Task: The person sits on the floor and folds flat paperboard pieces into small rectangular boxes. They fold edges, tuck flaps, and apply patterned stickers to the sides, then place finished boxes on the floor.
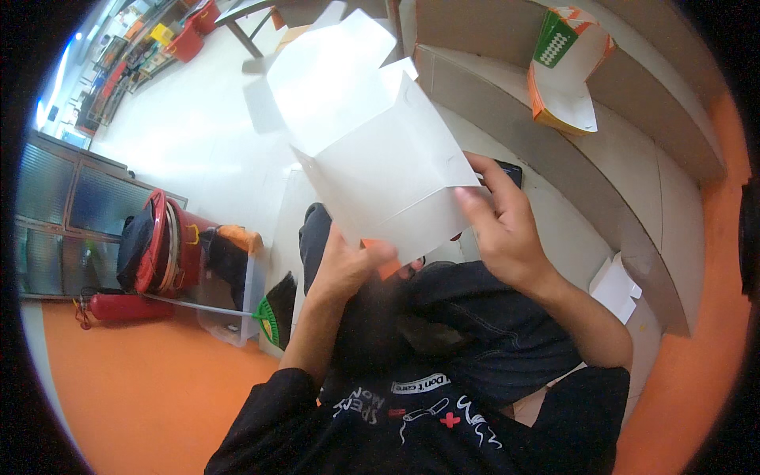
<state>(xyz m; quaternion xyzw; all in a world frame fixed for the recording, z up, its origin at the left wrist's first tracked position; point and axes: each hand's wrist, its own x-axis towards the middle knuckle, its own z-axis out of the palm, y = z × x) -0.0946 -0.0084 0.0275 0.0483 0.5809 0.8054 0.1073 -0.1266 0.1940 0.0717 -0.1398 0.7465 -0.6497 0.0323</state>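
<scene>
A white cardboard box (372,150), partly folded with its flaps standing up at the far end, is held in front of me above my lap. My left hand (346,265) grips its near left corner, thumb on the inner face and fingers hidden beneath. On the right side, my right hand (507,229) pinches the edge, its thumb against the white card and its fingers behind. A bit of orange shows on the card by my left thumb. Part of a dark phone-like object (511,172) lies behind my right hand.
An orange, green and white carton (566,75) rests on the curved step at upper right. A white folded card piece (614,289) lies at right. To the left stand a red bucket (186,245), a fire extinguisher (127,306) and a green-headed broom (273,313).
</scene>
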